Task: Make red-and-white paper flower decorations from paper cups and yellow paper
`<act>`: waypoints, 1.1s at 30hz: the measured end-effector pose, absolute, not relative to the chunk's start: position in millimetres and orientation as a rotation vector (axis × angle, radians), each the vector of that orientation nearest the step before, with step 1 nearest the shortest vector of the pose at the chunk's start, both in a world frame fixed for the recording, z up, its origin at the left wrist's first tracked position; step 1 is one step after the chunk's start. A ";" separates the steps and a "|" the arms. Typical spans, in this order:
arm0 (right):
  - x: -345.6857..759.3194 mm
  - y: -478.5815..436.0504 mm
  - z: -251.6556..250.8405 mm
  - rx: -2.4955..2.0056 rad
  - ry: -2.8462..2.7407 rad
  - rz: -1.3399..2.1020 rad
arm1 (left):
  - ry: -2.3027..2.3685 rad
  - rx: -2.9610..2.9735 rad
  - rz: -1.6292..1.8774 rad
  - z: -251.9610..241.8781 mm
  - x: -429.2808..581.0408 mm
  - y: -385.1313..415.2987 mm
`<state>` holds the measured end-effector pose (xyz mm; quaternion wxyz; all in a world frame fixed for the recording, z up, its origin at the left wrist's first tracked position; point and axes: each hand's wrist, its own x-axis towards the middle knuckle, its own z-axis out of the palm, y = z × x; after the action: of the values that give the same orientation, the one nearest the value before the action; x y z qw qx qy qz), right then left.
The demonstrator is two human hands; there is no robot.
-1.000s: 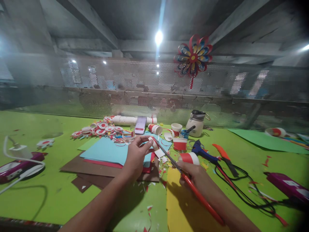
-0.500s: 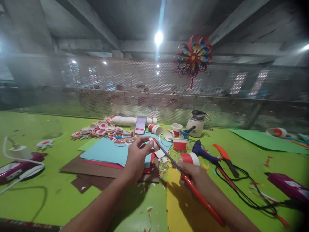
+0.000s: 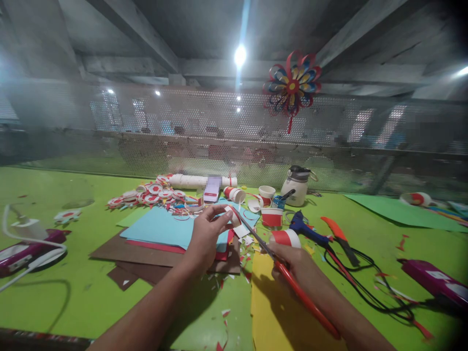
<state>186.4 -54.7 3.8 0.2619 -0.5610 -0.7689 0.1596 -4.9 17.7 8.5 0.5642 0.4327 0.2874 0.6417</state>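
Note:
Between its thumb and fingers, my left hand (image 3: 209, 234) pinches a small red-and-white paper piece (image 3: 234, 217). My right hand (image 3: 292, 261) is closed around scissors with red handles (image 3: 305, 295); their metal blades point up and left and meet the paper piece. Whether the blades are parted cannot be made out. Just beyond my right hand lies a red-and-white paper cup (image 3: 286, 238) on its side. Beneath my left hand is a stack of light blue sheets (image 3: 161, 231) over red and brown ones. Yellow paper (image 3: 268, 312) lies under my right hand.
A blue glue gun (image 3: 309, 231), an orange-handled cutter (image 3: 340, 239) and black cables lie at right. Behind are cut cups (image 3: 272, 217), a phone (image 3: 212, 189), a white bottle (image 3: 295, 187) and a pile of red-and-white paper discs (image 3: 151, 193). Paper scraps dot the green table (image 3: 95, 302).
Both hands keep nearly the same pose, with the scissors still at the paper piece. The whole view has shifted very slightly.

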 end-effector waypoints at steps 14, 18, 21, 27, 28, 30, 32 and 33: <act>188.0 -53.8 5.0 -1.479 -2.132 0.382 | 0.701 1.038 1.471 7.6 -8.2 21.9; 188.5 -52.6 2.2 -1.478 -2.119 0.365 | 0.699 1.054 1.475 7.7 -7.1 19.7; 187.4 -53.5 4.4 -1.489 -2.100 0.385 | 0.702 1.050 1.484 7.7 -6.6 19.2; 186.2 -55.6 6.8 -1.511 -2.081 0.435 | 0.715 1.025 1.485 8.9 -6.8 18.5; 186.5 -55.5 5.9 -1.508 -2.077 0.435 | 0.709 1.018 1.485 9.1 -6.8 18.7; 187.4 -54.9 4.3 -1.503 -2.089 0.410 | 0.693 1.004 1.485 9.2 -6.8 19.4; 188.0 -54.2 3.6 -1.499 -2.105 0.376 | 0.681 1.002 1.489 9.1 -7.1 20.4; 188.1 -53.8 3.7 -1.491 -2.117 0.370 | 0.679 1.006 1.494 9.0 -7.3 20.9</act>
<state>188.1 -53.8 3.7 0.2600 -0.5506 -0.7814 0.1366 -7.3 20.9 9.0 0.5714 0.4288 0.2896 0.6370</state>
